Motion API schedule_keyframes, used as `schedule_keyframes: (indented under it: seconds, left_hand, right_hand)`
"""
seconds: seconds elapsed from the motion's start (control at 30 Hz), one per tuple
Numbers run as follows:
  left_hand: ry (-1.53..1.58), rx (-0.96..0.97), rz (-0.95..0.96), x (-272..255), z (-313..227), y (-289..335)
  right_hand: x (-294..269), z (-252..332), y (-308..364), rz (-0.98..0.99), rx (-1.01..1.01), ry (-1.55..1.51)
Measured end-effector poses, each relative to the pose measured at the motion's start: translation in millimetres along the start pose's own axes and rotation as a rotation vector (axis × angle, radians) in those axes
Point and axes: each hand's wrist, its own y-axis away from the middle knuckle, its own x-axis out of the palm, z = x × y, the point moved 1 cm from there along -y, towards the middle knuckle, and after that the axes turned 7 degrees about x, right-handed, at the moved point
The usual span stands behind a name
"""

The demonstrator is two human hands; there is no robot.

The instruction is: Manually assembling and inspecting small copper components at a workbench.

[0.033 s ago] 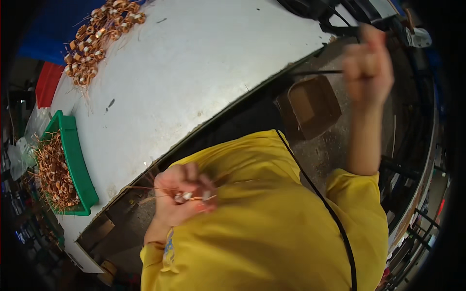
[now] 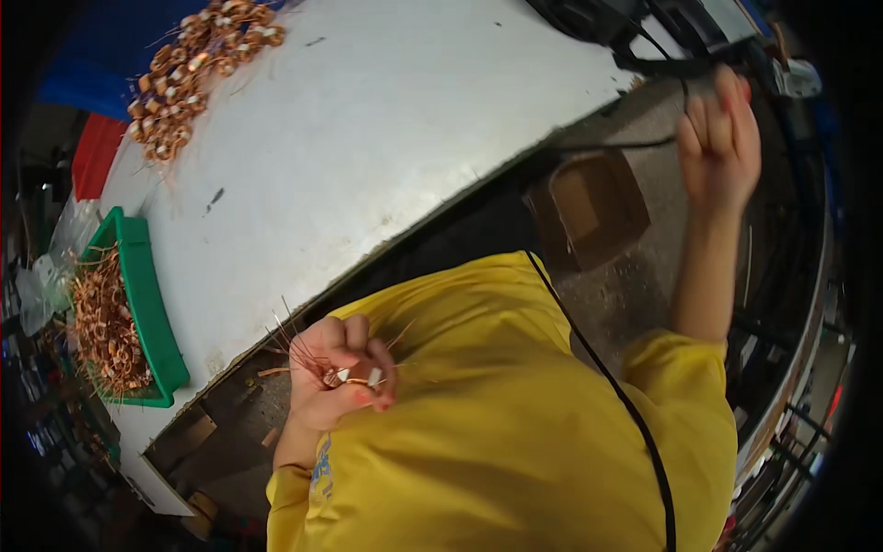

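My left hand (image 2: 315,391) is in front of my yellow shirt, its fingers curled around small copper wire coils (image 2: 344,375) with white parts. Thin copper leads stick out past the fingers. Raised far out to the right, beyond the table edge, is my right hand (image 2: 720,161). Its fingers are bent in and pressed together, and whatever they may hold is too small or hidden to make out. Left of my left hand, a green bin (image 2: 152,308) is full of similar copper coils (image 2: 108,322).
A pile of copper coils (image 2: 189,78) lies at the far left of the white table (image 2: 340,138). Beside it is a red bin (image 2: 97,156). An open cardboard box (image 2: 598,207) stands below the table edge. Black equipment (image 2: 589,23) sits at the far right.
My right hand has moved slightly right and down and is less blurred. The left hand has shifted a little, and the copper leads in it now point more upward.
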Motion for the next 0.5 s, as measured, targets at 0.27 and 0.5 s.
schedule_keyframes:
  seconds: [0.27, 0.5]
  left_hand:
    - [-0.078, -0.120, 0.188, 27, -15, -37]
    - [-0.464, -0.016, 0.182, 45, -17, -48]
  right_hand:
    - [56, -38, 12, -0.174, 0.124, 0.000]
    - [88, -43, -1, -0.035, 0.204, 0.288]
